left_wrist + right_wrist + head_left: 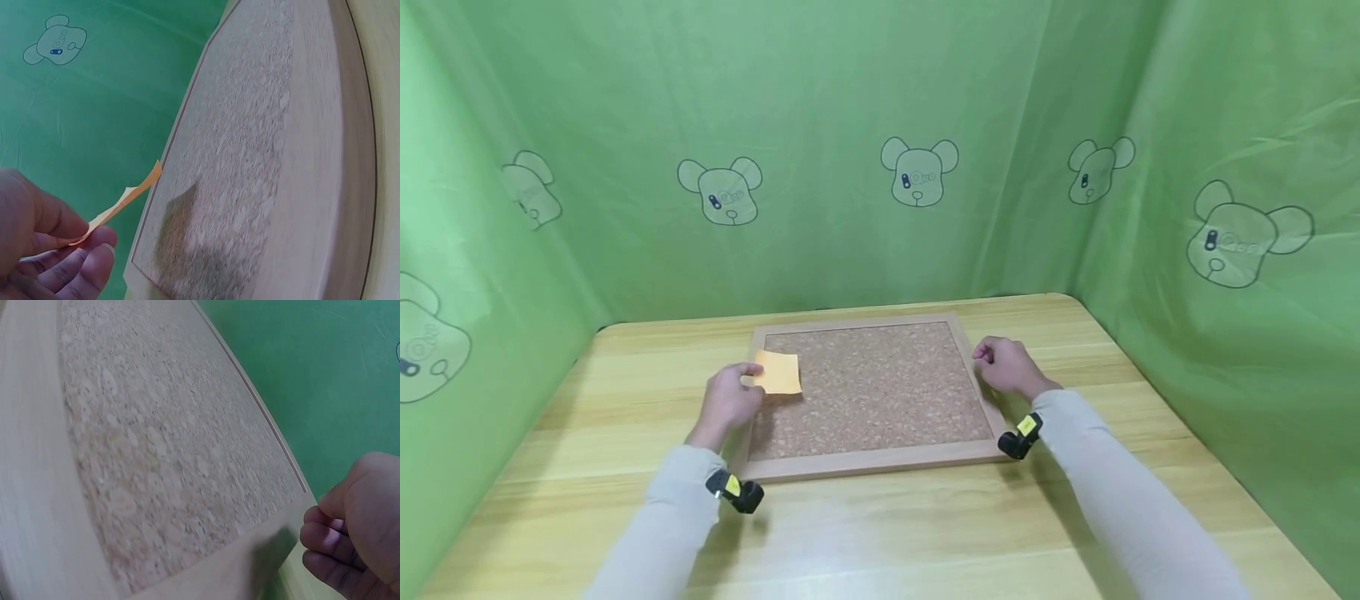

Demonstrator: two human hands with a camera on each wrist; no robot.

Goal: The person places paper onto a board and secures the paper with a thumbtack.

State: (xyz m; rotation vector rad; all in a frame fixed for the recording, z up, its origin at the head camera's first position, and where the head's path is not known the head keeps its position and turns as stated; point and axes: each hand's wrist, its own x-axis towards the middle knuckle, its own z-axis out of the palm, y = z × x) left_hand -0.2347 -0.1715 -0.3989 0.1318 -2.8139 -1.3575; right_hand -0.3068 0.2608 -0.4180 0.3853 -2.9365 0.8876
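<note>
My left hand (730, 400) pinches an orange sticky note (780, 373) by its left edge, between thumb and fingers. The sticky note (128, 197) is held above the left side of a wood-framed cork board (872, 387), and its curved edge and shadow show in the left wrist view. My right hand (1006, 365) is just beyond the board's right frame, with curled fingers (325, 540) and the thumb tip against the index finger. Nothing shows in that hand; its inner side is partly hidden.
The cork board lies flat on a light wooden table (880, 533). Green curtains (820, 100) with bear-head prints stand behind the table and on both sides. Small black cameras (741, 492) are strapped to both wrists over pale sleeves.
</note>
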